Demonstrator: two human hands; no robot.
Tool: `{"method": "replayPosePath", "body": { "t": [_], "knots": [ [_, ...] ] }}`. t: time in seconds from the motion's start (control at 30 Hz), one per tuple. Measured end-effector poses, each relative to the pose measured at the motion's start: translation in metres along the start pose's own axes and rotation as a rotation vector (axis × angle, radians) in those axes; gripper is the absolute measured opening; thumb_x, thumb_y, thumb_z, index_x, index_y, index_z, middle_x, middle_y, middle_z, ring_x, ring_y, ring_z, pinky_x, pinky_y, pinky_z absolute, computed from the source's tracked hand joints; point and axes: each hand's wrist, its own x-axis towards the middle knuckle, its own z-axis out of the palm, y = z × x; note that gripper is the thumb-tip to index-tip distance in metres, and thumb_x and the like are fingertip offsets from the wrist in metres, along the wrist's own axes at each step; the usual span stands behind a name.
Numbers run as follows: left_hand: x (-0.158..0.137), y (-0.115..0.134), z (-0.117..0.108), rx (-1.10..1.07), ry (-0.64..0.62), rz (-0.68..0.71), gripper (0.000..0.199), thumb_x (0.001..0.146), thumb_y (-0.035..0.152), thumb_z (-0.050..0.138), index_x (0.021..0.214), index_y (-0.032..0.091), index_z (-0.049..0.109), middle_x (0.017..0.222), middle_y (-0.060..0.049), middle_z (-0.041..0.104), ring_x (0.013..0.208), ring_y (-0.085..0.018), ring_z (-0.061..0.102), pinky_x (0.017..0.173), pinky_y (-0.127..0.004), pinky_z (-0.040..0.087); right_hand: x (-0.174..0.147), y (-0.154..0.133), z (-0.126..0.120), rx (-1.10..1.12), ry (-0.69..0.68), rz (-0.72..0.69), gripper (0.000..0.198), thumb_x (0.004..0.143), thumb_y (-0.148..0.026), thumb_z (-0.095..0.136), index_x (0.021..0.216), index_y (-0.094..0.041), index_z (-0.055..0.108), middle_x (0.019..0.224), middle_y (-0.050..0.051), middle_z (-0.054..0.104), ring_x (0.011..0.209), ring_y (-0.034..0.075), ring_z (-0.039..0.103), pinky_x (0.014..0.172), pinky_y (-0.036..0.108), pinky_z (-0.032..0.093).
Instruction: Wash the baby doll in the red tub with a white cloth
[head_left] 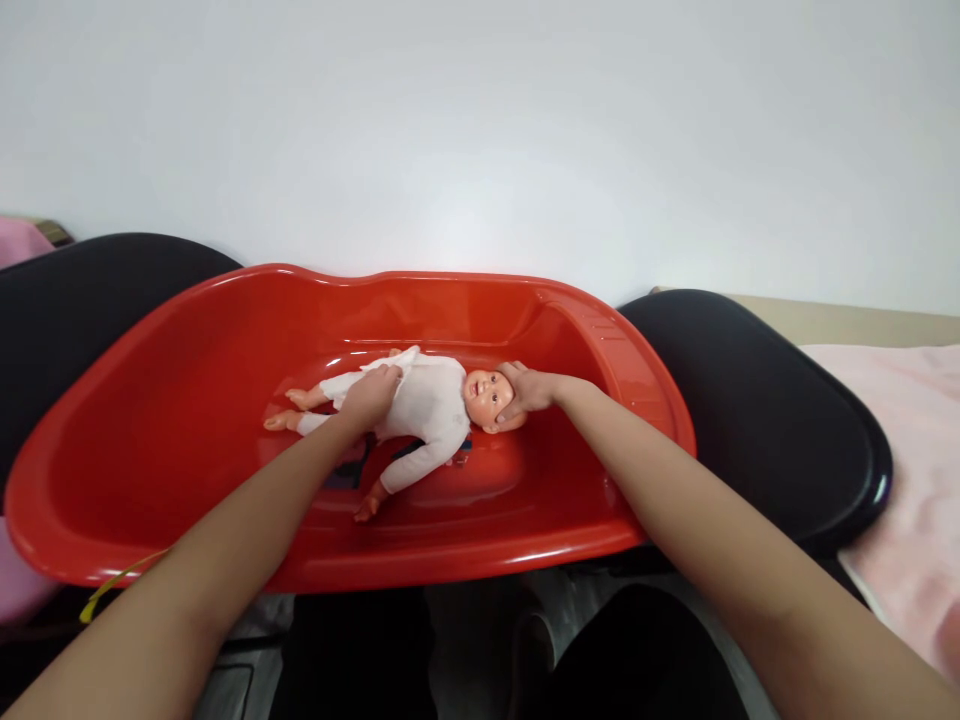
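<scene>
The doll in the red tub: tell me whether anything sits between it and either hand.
Nothing visible does. The left hand rests directly on the doll at its white-clothed hip, and the right hand cups the doll's head. The doll lies on its back on the floor of the red tub, with nothing else showing around it.

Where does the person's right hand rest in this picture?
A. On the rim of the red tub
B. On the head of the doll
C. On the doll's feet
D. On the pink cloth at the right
B. The right hand cups the head of the doll, which lies on its back inside the red tub, while the left hand lies on the doll's white-clothed body.
</scene>
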Motion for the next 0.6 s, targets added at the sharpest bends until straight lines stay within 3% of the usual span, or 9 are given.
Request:
{"method": "replayPosePath", "body": {
  "t": [0.17,0.3,0.43,0.6],
  "knots": [
    [-0.003,-0.028,-0.008,0.046,0.001,-0.331,0.035,0.099,0.035,0.04,0.12,0.018,0.063,0.121,-0.02,0.067,0.111,-0.038,0.062,0.096,-0.05,0.043,-0.003,-0.002,0.0,0.009,0.006,0.01,0.11,0.047,-0.069,0.089,0.139,-0.03,0.042,0.14,0.011,0.046,0.125,0.037,0.056,0.103,0.048,0.05],
    [-0.014,-0.044,-0.014,0.039,0.07,-0.49,0.037,0.098,0.036,0.038,0.122,0.018,0.061,0.121,-0.021,0.067,0.113,-0.04,0.062,0.095,-0.054,0.043,-0.002,-0.001,0.001,0.016,-0.003,0.0,0.108,0.048,-0.069,0.088,0.138,-0.03,0.044,0.14,0.01,0.046,0.128,0.037,0.053,0.104,0.048,0.05],
    [-0.017,-0.046,-0.024,0.089,0.077,-0.471,0.035,0.099,0.032,0.034,0.115,0.017,0.062,0.119,-0.022,0.069,0.108,-0.038,0.065,0.091,-0.052,0.045,0.0,0.001,0.002,0.016,0.015,-0.028,0.11,0.048,-0.069,0.088,0.139,-0.03,0.042,0.141,0.01,0.045,0.129,0.037,0.052,0.105,0.049,0.049],
    [-0.003,-0.009,-0.038,0.035,0.13,-0.308,0.034,0.098,0.033,0.036,0.117,0.021,0.062,0.116,-0.014,0.071,0.106,-0.034,0.066,0.086,-0.043,0.049,0.001,0.002,0.002,0.027,0.012,-0.015,0.104,0.049,-0.067,0.089,0.137,-0.03,0.045,0.141,0.01,0.045,0.127,0.035,0.054,0.107,0.049,0.048]
  ]
}}
